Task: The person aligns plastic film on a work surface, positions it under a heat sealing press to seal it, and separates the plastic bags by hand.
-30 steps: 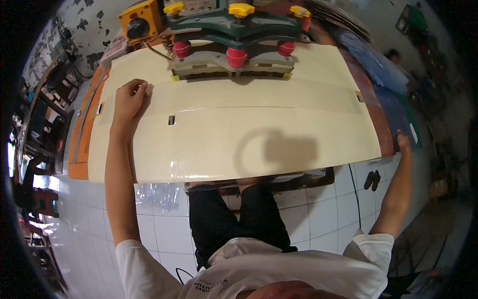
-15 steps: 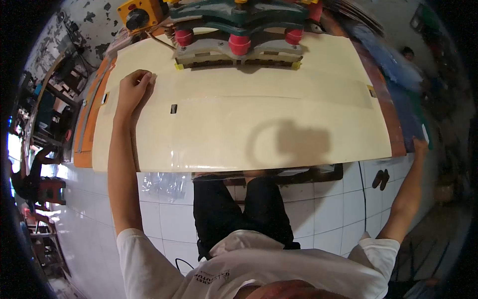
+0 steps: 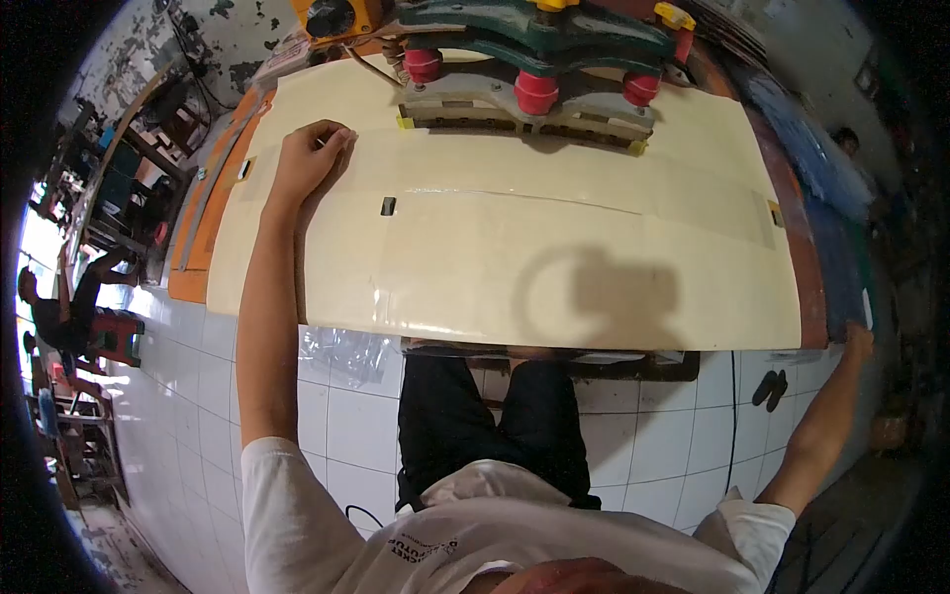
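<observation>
My left hand (image 3: 317,158) rests on the left part of a large cream sheet (image 3: 495,267), its fingers curled together; whether anything is between them is too small to tell. My right hand (image 3: 857,343) is at the far right, at the lower corner of the blue plastic material (image 3: 836,267) beside the board; its fingers are too small and dim to make out. Over the back of the sheet stands a green and grey metal press head (image 3: 534,89) with red knobs. A small dark rectangle (image 3: 388,206) shows on the sheet, right of my left forearm.
A yellow box with a black dial (image 3: 332,17) stands behind the sheet. Clear plastic (image 3: 346,354) hangs below its front edge. Sandals (image 3: 770,389) lie on the tiled floor. At the far left a person (image 3: 64,312) sits on a red stool (image 3: 120,337).
The view has shifted, so the press and sheet appear further right. My right hand has moved down along the right side. My left hand stays curled on the sheet.
</observation>
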A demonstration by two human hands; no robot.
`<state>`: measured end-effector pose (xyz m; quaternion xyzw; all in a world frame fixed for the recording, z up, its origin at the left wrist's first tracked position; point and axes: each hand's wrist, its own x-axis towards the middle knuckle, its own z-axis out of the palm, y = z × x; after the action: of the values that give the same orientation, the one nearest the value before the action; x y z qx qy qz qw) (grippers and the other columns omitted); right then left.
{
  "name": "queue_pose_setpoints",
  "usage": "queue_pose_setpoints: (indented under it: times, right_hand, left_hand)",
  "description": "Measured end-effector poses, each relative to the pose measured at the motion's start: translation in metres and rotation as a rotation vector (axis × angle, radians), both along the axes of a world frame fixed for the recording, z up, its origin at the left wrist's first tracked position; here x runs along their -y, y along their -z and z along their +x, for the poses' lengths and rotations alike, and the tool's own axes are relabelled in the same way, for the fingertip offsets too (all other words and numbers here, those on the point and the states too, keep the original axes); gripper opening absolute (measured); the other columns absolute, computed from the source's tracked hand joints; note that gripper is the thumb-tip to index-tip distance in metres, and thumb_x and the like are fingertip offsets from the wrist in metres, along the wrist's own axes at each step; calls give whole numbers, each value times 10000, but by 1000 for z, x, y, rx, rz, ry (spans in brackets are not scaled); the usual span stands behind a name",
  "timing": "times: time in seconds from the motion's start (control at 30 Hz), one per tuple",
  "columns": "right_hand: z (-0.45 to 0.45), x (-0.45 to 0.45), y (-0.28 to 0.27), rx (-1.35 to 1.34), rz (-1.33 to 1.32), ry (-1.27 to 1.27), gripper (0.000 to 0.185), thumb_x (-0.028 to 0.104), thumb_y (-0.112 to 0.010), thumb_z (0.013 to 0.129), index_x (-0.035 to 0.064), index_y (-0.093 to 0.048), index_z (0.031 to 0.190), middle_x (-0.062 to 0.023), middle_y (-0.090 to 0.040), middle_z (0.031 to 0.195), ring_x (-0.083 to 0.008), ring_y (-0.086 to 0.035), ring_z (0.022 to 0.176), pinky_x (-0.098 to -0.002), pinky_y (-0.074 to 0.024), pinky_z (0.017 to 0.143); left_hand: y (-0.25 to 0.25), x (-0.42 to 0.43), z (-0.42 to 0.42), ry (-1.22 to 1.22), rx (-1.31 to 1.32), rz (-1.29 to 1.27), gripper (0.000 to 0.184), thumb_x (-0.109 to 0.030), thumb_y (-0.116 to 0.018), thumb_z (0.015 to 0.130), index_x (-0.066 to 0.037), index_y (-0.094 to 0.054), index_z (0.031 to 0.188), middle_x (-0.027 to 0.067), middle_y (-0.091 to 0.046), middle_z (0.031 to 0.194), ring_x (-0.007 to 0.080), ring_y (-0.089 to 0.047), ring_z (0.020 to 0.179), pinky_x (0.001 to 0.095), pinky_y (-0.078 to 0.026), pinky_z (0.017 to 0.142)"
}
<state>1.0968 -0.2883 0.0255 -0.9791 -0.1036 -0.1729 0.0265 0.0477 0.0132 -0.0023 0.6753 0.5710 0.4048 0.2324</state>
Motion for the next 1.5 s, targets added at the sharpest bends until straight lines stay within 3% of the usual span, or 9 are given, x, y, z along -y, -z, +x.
queue_pose_setpoints:
  times: [0.43,0.53,0.67,0.73,0.93,1.1,1.27,1.47,1.5]
  right_hand:
    - [17,15,0,-302,459,21,646,557,-685,797,16,-712,1148,-186,-694,1170,-390,-656,1086,-480,-516,947]
    - [-37,6,-1,214,221,-80,398,358,-688,830,-26,-750,914,-208,-734,944,-399,-711,940,-505,-569,841]
    - [14,6,19,161,87,-72,551,493,-601,884,-7,-730,1076,-230,-698,1119,-422,-658,1079,-503,-534,913]
    - [22,8,27,345,119,-111,293,266,-655,820,-9,-753,845,-198,-738,912,-389,-731,856,-485,-600,747]
    - [5,9,23,372,-84,-215,275,261,-634,866,16,-754,835,-194,-736,908,-398,-728,863,-515,-597,734]
    - [-89,-7,-9,192,170,-121,305,192,-571,876,-28,-725,1021,-246,-702,1069,-419,-682,1005,-496,-556,883]
    - [-3,-7,-2,343,37,-381,315,212,-579,890,-39,-710,1027,-260,-692,1077,-445,-678,972,-469,-567,823]
    - [-38,-42,-60,-441,1205,-571,336,198,-483,957,-20,-536,1208,-233,-574,1246,-410,-587,1121,-456,-516,936]
    - [-49,-48,-69,-543,1334,-588,346,196,-467,968,-16,-507,1238,-228,-555,1274,-404,-572,1146,-454,-507,955]
  left_hand:
    - [-19,15,10,-10,-158,76,250,-189,-618,915,17,-722,1012,153,-726,859,205,-675,768,332,-531,744]
    - [-10,8,7,-34,-53,-16,246,-185,-617,913,12,-725,1013,152,-729,866,211,-679,782,332,-532,757]
    - [-4,4,2,-7,-40,30,239,-182,-621,909,4,-729,1012,147,-732,873,218,-680,791,332,-532,768]
    - [-9,6,3,1,-100,22,231,-181,-622,908,-5,-734,1008,141,-734,875,219,-679,794,332,-531,774]
    - [-7,5,3,-4,-83,22,238,-198,-622,907,-13,-737,1003,145,-736,877,226,-681,781,335,-535,768]
    - [-7,4,3,-11,-89,33,246,-196,-624,893,-7,-734,1005,153,-735,870,238,-691,777,342,-539,759]
    - [-7,7,5,-20,-35,14,251,-198,-630,883,-2,-733,1003,164,-733,870,257,-697,778,348,-542,758]
    - [-9,9,8,-44,-134,34,254,-209,-637,892,-5,-734,1010,176,-734,894,272,-702,799,356,-543,768]
    - [-7,8,8,-18,-75,58,213,-168,-630,922,27,-706,960,101,-669,802,172,-603,703,296,-475,649]
